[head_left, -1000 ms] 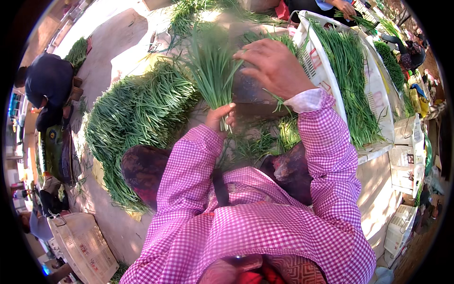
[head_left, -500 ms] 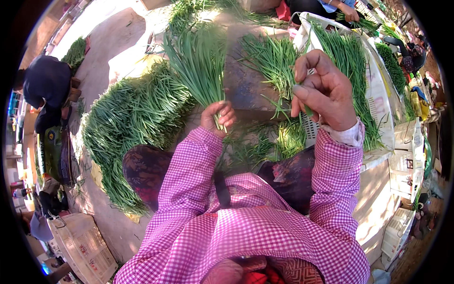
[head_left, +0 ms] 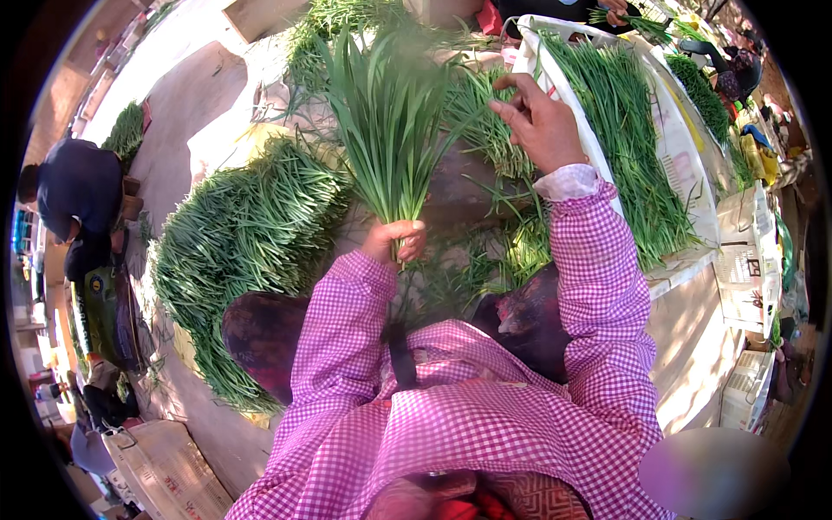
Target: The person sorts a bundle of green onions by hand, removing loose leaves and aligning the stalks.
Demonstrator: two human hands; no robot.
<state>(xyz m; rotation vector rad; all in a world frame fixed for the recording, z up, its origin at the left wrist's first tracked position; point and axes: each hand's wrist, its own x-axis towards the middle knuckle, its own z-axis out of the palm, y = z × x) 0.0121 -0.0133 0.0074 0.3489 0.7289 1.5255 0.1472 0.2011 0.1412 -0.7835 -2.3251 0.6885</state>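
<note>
My left hand (head_left: 394, 241) is closed around the pale stem ends of a bunch of garlic chives (head_left: 387, 139). The bunch stands nearly upright, its flat green leaves fanning away from me. My right hand (head_left: 544, 127) hovers to the right of the leaf tips, fingers bent and apart, with nothing visible in them. Beneath it lies a smaller pile of chives (head_left: 492, 143) on a dark board (head_left: 459, 186). Loose leaves and pale stems (head_left: 524, 247) are scattered between my knees.
A large chive heap (head_left: 247, 217) lies to my left. On the right stands a white lined crate (head_left: 572, 95) packed with chives (head_left: 620, 143). Another person (head_left: 82, 186) bends over at far left; a co-worker's hand (head_left: 617, 10) holds greens at top right. Crates (head_left: 165, 468) stand at lower left.
My right hand has moved left and farther away from me, turning palm down. My left hand has come slightly nearer, and its bunch now stands straighter.
</note>
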